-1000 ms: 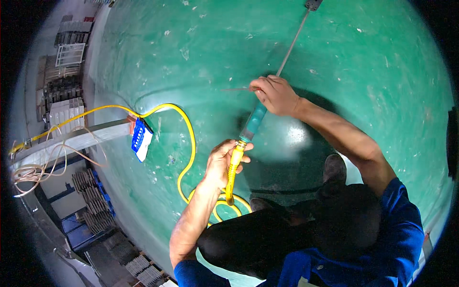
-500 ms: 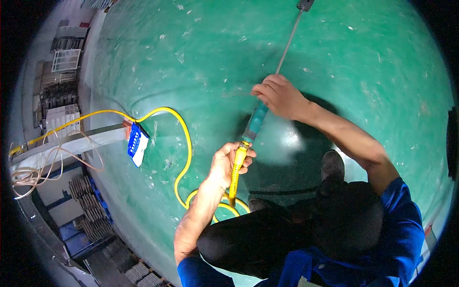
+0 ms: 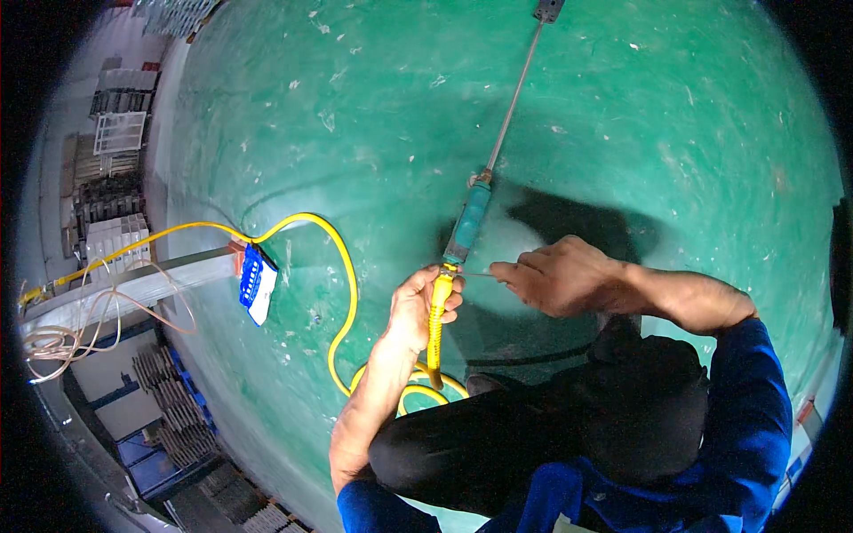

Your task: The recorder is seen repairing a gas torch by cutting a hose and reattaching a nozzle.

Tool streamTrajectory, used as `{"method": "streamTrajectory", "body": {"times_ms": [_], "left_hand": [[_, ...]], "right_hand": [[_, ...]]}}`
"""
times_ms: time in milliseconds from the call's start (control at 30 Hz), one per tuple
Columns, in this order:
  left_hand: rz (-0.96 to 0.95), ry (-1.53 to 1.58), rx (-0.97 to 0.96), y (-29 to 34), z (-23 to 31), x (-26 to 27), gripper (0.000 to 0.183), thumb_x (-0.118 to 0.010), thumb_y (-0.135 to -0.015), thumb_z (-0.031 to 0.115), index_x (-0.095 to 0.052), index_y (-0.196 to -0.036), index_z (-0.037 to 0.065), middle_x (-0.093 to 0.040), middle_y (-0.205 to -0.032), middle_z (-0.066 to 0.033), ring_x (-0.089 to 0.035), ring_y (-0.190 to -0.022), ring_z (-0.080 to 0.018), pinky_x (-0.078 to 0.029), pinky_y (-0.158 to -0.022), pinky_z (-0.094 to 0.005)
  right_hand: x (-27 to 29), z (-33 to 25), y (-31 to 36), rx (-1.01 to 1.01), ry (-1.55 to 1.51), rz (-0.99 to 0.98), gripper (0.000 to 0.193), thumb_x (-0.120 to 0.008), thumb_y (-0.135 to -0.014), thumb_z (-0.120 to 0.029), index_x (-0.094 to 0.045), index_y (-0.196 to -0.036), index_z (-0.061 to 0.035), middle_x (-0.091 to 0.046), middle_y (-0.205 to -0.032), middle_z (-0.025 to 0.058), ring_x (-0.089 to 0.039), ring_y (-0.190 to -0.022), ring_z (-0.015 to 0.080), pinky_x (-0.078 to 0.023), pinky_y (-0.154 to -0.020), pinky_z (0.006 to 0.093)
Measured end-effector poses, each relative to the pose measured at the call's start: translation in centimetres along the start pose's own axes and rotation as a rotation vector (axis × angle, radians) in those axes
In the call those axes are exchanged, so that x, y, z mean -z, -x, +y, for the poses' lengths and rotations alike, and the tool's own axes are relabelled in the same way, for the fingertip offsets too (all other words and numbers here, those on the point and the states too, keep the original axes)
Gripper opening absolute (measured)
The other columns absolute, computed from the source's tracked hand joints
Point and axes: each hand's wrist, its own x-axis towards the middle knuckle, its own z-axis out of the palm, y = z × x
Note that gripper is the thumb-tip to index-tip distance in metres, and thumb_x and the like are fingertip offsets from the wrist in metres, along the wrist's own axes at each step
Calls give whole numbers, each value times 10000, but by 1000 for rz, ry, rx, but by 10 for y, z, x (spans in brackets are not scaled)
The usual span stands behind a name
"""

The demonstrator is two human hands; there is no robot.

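Observation:
A long tool with a teal body (image 3: 471,218) and a thin metal shaft (image 3: 515,102) stretches away from me, a dark block (image 3: 548,11) at its far end. Its near end joins a yellow hose with a ribbed sleeve (image 3: 437,324). My left hand (image 3: 418,306) is closed round the hose's end, just below the joint. From the right, my right hand (image 3: 560,275) pinches a thin metal rod (image 3: 482,274), whose tip reaches the joint. The rod's other end is hidden in my fingers.
The yellow hose (image 3: 351,284) loops across the green floor (image 3: 391,107) to the left. A blue-and-white packet (image 3: 258,284) lies by the end of a pale beam (image 3: 169,269), with a thin coiled cable (image 3: 58,333) at its far left. Stacked parts (image 3: 173,395) line the left side.
My right hand has left the tool's far end and come back toward me, down to the joint, with the thin rod in it. My left hand has stayed on the hose.

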Motion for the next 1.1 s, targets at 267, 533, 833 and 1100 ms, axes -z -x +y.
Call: {"method": "streamTrajectory", "body": {"times_ms": [267,533,833,1100], "left_hand": [[-3,-4,-12,2,0,-1,373,-489,-929,272,-564,-1156,-14,-565,-862,-81,-450,-624,-150,-353,-466,-246],[29,-19,-42,2,-2,-1,362,-495,-938,265,-564,-1153,-18,-574,-865,-87,-452,-634,-154,-353,-472,-247],[81,-97,-103,4,-4,-5,350,-499,-960,275,-566,-1147,-14,-597,-849,-70,-482,-640,-154,-364,-489,-252],[116,-114,-137,4,-7,-8,304,-500,-966,264,-560,-1105,0,-599,-859,-81,-492,-646,-152,-385,-502,-260]], "right_hand": [[-1,-5,-5,26,30,-7,383,-604,-870,-186,-541,-1207,-17,-567,-655,62,-612,-551,238,-478,-445,371],[4,-12,-2,143,208,-40,432,-565,-824,-168,-563,-1219,9,-549,-686,49,-598,-533,193,-443,-423,349],[-2,-17,-2,189,265,105,404,-565,-816,-186,-599,-1186,-27,-521,-684,14,-573,-531,149,-442,-433,310],[0,-19,-5,210,289,43,373,-565,-817,-186,-599,-1149,-19,-535,-682,17,-576,-526,152,-452,-434,317]]}}
